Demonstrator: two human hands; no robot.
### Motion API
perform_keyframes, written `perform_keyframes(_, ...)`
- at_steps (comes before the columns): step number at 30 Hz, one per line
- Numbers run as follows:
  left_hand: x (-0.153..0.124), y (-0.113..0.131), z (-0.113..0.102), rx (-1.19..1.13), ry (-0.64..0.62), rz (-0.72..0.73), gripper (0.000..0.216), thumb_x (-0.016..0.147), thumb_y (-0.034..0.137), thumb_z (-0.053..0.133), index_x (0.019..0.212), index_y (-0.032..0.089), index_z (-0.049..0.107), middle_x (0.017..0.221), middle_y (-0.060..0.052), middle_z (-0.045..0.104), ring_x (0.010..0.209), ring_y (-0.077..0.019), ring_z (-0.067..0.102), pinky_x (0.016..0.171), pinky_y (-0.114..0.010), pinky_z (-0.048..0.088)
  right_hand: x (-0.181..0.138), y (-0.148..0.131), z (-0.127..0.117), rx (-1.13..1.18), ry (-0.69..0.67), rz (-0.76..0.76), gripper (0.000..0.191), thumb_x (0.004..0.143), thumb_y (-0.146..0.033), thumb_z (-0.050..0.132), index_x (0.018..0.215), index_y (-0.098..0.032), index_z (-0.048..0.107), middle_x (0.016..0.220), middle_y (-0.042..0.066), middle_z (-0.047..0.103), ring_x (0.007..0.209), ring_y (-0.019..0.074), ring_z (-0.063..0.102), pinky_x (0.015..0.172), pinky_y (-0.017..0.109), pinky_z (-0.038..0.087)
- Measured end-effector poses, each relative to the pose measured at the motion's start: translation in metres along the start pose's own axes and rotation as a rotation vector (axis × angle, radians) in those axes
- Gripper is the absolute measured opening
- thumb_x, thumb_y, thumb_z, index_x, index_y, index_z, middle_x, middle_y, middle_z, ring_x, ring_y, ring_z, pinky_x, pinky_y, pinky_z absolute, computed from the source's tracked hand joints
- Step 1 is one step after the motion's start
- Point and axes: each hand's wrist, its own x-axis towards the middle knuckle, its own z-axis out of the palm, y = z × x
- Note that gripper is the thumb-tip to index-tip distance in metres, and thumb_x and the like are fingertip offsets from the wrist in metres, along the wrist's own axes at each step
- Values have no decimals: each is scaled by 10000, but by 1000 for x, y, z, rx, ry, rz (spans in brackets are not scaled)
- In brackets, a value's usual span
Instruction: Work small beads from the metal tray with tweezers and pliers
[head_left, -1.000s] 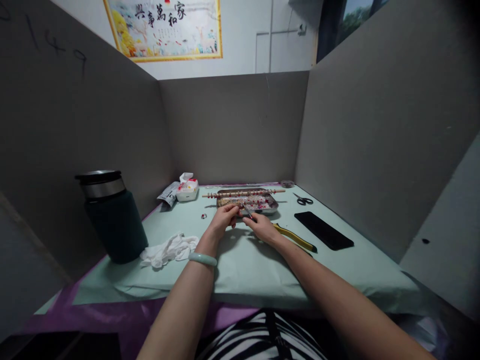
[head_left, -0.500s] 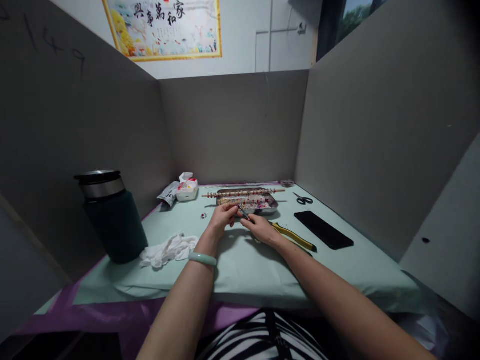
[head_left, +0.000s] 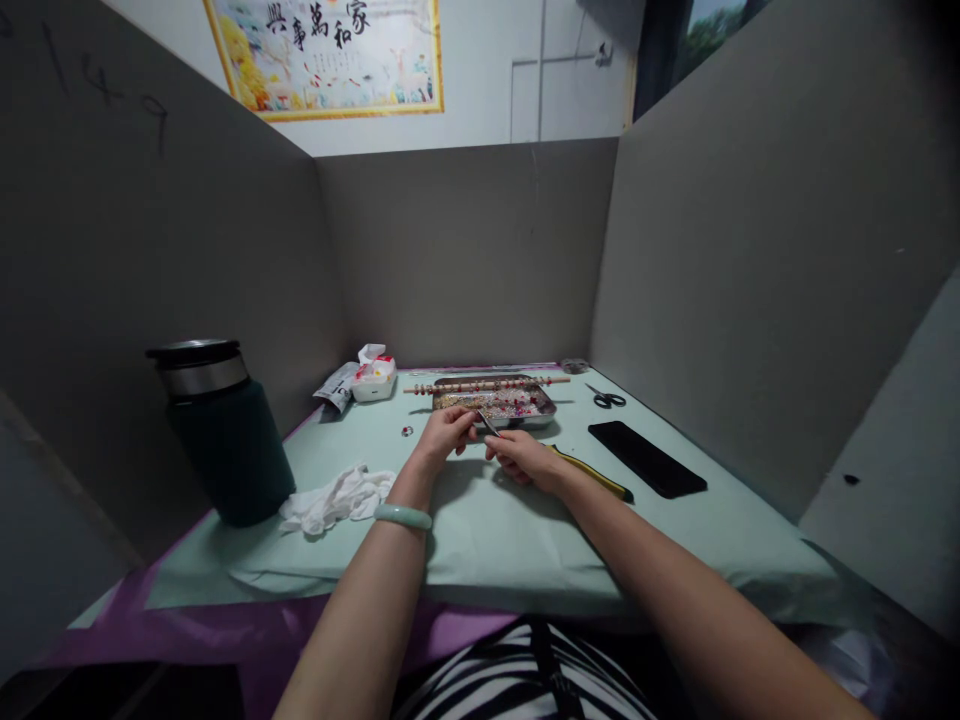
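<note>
Near the front of the bead tray, my left hand (head_left: 444,436) is closed in a pinch; whatever its fingertips hold is too small to make out. A pale green bangle (head_left: 403,516) circles that wrist. My right hand (head_left: 525,458) is closed around a slim metal tool (head_left: 487,424), whose tip meets the left fingertips. The tool's exact kind is unclear, as the hand hides its rear part. Yellow-handled pliers (head_left: 600,475) lie under my right wrist, partly covered. Behind both hands is a metal tray (head_left: 551,412) of small beads, with a beaded wooden stick (head_left: 491,386) across it.
A small red-and-silver ring-like piece (head_left: 407,431) lies left of my hands. Farther left are a crumpled white cloth (head_left: 341,500), a dark green flask (head_left: 229,440) and a tissue pack (head_left: 373,380). Scissors (head_left: 606,398) and a black phone (head_left: 646,460) lie right. Grey partitions (head_left: 465,260) enclose the table.
My right hand has shifted slightly right and its fingers have curled differently on the slim tool. Less of the pliers shows beside the wrist. My left hand stays nearly in place.
</note>
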Motion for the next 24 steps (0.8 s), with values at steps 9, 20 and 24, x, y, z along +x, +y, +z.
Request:
perform_keyframes(9, 0, 1, 5, -10, 44, 27, 145, 775, 231, 534, 724, 101, 572, 551, 9, 573, 319, -27, 357, 333, -188, 315, 8, 3, 5, -224, 250, -117, 295, 759, -422, 473, 686, -148, 555, 568, -26, 446, 527, 89, 359, 510, 234, 243)
perform_keyframes(20, -2, 2, 3, -6, 61, 1, 191, 774, 261, 571, 664, 105, 557, 479, 17, 546, 309, -26, 341, 349, -194, 329, 9, 4, 1, -349, 236, -137, 347, 801, -487, 456, 712, -162, 537, 586, -29, 447, 553, 93, 379, 508, 225, 253)
perform_keyframes(24, 0, -2, 2, -29, 77, 0, 217, 757, 304, 608, 685, 107, 554, 581, -12, 618, 320, -16, 351, 345, -188, 335, 8, 3, 1, -450, 260, -140, 333, 809, -472, 460, 718, -162, 541, 639, -10, 500, 599, 109, 422, 533, 235, 268)
